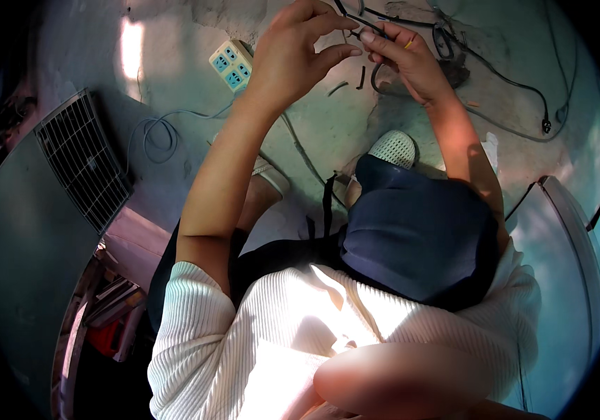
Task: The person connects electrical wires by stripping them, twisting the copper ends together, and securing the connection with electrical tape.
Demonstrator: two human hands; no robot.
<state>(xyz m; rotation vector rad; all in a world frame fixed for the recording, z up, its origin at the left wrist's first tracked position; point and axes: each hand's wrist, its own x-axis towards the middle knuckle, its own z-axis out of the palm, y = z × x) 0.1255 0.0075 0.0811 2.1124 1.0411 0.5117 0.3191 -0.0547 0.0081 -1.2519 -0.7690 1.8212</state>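
Note:
My right hand point(412, 61) pinches a black cable point(375, 78) between thumb and fingers near the top of the view. The cable loops down below the hand, and thin dark strands show at the fingertips. Close on its left, my left hand point(303, 45) has its thumb and index finger apart, around the cable's thin end. Part of the left fingers is cut off by the upper edge. Short black cable scraps point(361, 78) lie on the floor below the hands.
A power strip point(232, 65) with several sockets lies left of my left forearm, its grey cord point(163, 133) coiled on the floor. More black cable with a plug point(545, 125) stretches to the right. A wire rack point(86, 161) stands at left; a white panel point(555, 245) at right.

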